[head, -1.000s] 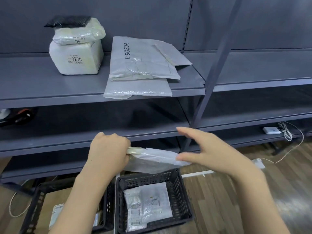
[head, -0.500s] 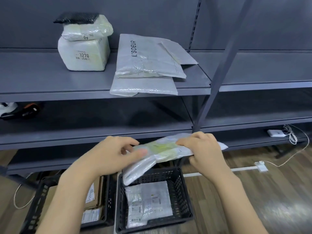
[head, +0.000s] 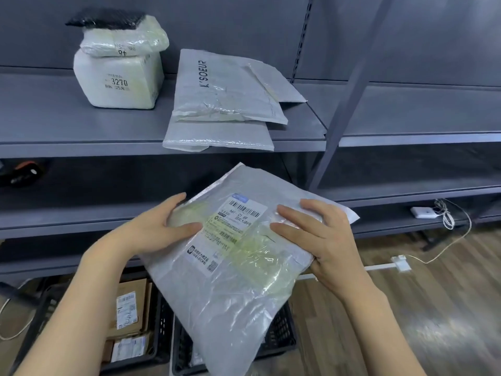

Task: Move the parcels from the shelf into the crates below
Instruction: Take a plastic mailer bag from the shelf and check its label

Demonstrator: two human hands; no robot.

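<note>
Item: grey poly-mailer parcel (head: pixel 238 272), label side up, tilted, held in the air in front of the shelf (head: pixel 81 126) and above the right crate (head: pixel 282 335).
Left hand (head: pixel 154 229): at the parcel's left edge, thumb flat on top beside the shipping label (head: pixel 230 229), fingers curled round the upper edge; gripping.
Right hand (head: pixel 322 240): at the parcel's right edge, fingers spread flat on top, thumb tucked under the edge; gripping.
On the shelf, behind the parcel: stack of flat grey mailers (head: pixel 225 104); left of these, a white wrapped block marked 3270 (head: pixel 119 80) bearing a smaller bundle (head: pixel 124 39).
Left crate (head: pixel 160 348), below the parcel: brown labelled boxes (head: pixel 130 308).
</note>
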